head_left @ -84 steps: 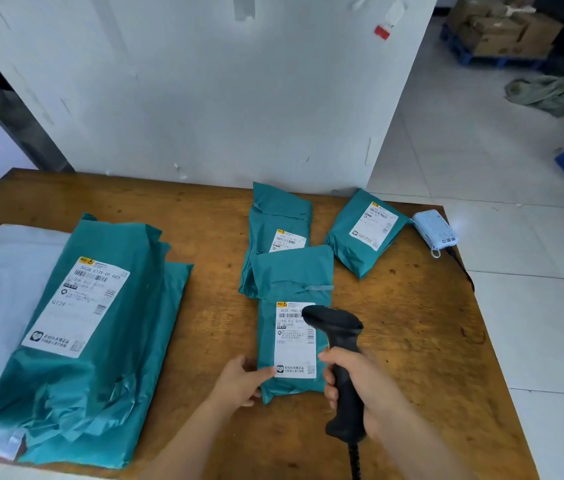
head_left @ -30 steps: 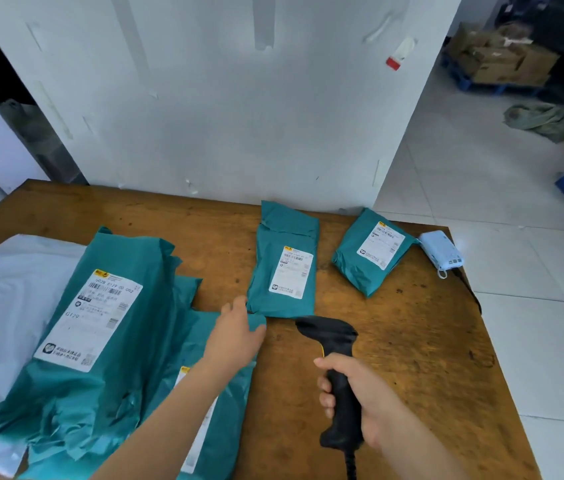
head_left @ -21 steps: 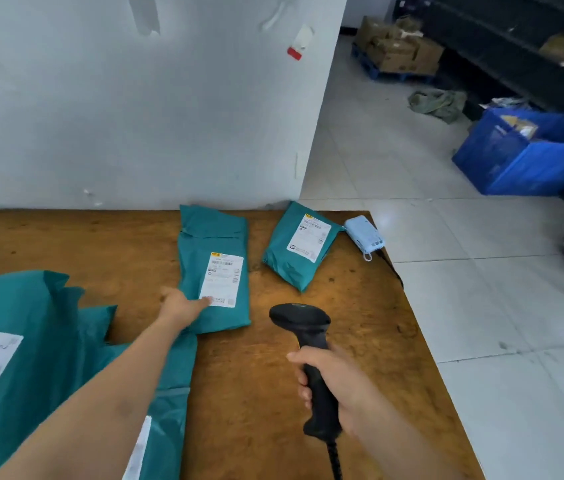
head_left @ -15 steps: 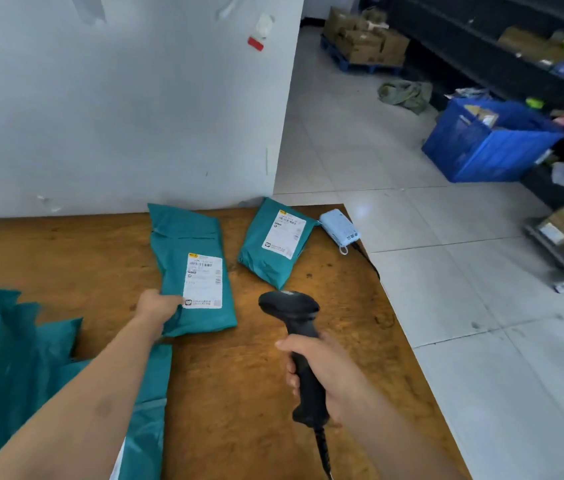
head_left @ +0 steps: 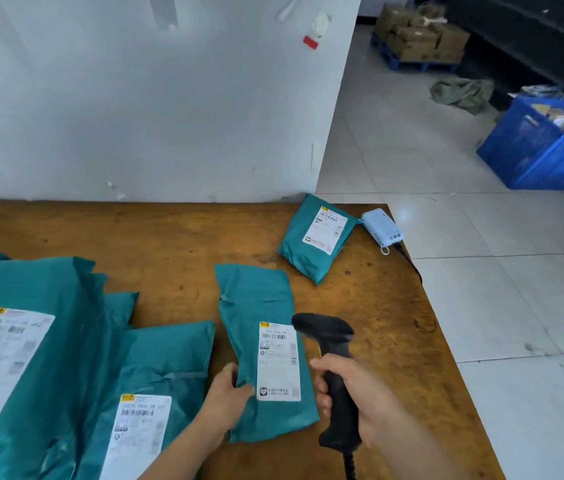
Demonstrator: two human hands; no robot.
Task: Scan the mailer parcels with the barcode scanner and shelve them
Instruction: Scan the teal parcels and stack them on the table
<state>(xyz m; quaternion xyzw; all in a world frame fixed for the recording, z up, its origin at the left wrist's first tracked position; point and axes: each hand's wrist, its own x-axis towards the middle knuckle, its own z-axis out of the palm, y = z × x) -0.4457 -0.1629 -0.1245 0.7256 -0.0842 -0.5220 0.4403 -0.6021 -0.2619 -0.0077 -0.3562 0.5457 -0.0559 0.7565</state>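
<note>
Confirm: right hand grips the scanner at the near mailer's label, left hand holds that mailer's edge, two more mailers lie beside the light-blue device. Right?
Wrong count: the head view shows only one mailer beside the light-blue device. The rest holds: right hand grips the scanner at the label of the near mailer, left hand holds that mailer's edge.

A teal mailer [head_left: 256, 299] lies flat, label up, at the near middle of the counter [head_left: 169, 237]. The black scanner [head_left: 325, 332] stands upright just right of that label. A small mailer [head_left: 303, 258] lies far right, and two bigger mailers [head_left: 48, 292] overlap on the left.
</note>
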